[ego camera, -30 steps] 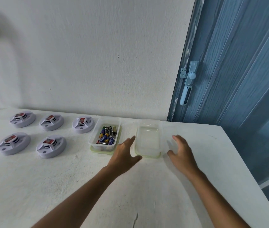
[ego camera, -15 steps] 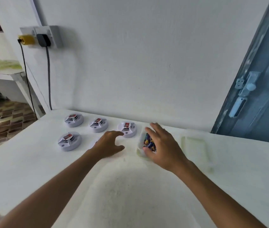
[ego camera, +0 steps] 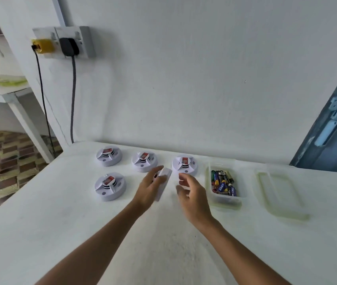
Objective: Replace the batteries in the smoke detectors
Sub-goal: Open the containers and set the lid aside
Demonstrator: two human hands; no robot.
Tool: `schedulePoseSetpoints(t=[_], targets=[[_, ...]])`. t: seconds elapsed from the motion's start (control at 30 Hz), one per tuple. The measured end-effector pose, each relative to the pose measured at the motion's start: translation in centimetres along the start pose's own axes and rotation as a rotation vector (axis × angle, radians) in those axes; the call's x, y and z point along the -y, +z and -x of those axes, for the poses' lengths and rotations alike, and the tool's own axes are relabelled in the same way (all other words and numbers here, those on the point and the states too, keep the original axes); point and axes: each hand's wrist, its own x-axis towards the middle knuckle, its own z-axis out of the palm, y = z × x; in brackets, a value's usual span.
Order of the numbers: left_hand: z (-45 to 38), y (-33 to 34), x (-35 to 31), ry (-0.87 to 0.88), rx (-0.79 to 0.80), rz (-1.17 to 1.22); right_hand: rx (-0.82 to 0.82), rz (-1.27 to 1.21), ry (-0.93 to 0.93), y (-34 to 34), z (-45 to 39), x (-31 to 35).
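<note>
Held detector: smoke detector (ego camera: 163, 183) tilted on edge, lifted off the tabletop (ego camera: 60, 223), clasped in the left hand (ego camera: 149, 191).
Right hand: right hand (ego camera: 192, 195) just beside it, grip loose, fingers spread, holding nothing.
Other detectors: four detectors (ego camera: 110, 186) lying flat, left and behind.
Batteries: battery tub (ego camera: 224, 199) right of the hands; lid (ego camera: 280, 195) further right.

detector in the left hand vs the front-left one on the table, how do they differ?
The held detector is tipped up on edge in the left hand; the front-left detector lies flat on the table. The held one shows mostly its pale rim; the front-left one shows its red-labelled top. Both are white and round.
</note>
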Motion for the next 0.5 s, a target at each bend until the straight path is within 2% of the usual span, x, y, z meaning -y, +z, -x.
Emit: schedulePoseSetpoints(t=[0.1,0.17,0.27,0.5], targets=[[0.7,-0.4,-1.2,-0.095,0.133,0.401,0.096,-0.095,0.039,1.2,-0.8,0.6],[0.7,-0.8,-1.1,-0.156,0.157,0.526,0.089,-0.138,0.092,1.4,-1.5,1.1],[0.7,-1.0,-1.0,-0.198,0.157,0.578,0.125,-0.126,0.126,0.9,-2.6,1.2],[0.7,-1.5,-0.6,-0.282,0.198,0.588,0.252,-0.045,0.028,0.0,-3.2,1.7]])
